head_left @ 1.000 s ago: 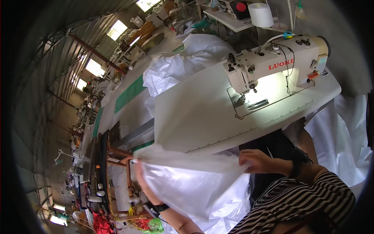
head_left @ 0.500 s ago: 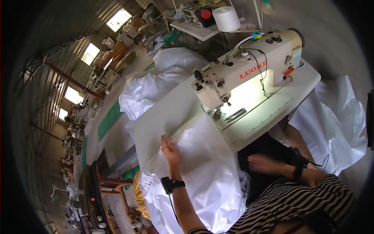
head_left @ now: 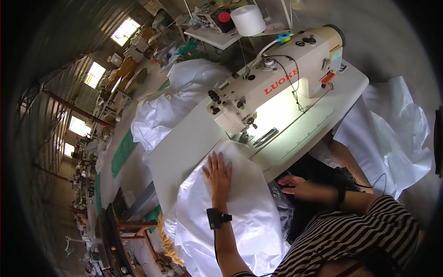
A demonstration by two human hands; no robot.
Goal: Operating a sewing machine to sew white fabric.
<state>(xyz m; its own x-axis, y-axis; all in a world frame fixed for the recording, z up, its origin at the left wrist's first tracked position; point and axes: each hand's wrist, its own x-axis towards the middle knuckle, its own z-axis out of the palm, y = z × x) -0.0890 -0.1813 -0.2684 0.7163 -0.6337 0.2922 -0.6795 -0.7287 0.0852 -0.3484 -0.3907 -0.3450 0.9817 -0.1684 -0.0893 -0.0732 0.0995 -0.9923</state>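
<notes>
White slick sheeting [head_left: 230, 221] drapes over the near left part of the sewing machine's table [head_left: 177, 145] and hangs down toward my lap. My left hand [head_left: 219, 177] lies flat on this sheeting, palm down with fingers spread, below the needle area. Close to my lap, my right hand [head_left: 295, 187] is at the edge of crumpled clear plastic film [head_left: 281, 203], its fingers stretched out and a little apart; I see nothing held in it. The cream sewing machine [head_left: 281, 83] stands above the sheeting, its lamp lit. The sheeting's upper edge reaches close to the presser foot [head_left: 244, 137].
More white sheeting is heaped [head_left: 159, 117] behind the machine table, and another piece [head_left: 387, 134] hangs at the right. A white thread cone [head_left: 248, 21] stands beyond the machine. At the lower left is a wooden stool [head_left: 138, 225] with yellow cloth [head_left: 168, 240] beside it.
My left hand has moved right, from the sheeting's left edge onto its upper middle, and spread flat. The sheeting there looks smoother. My right hand has shifted slightly left. The view has turned a little.
</notes>
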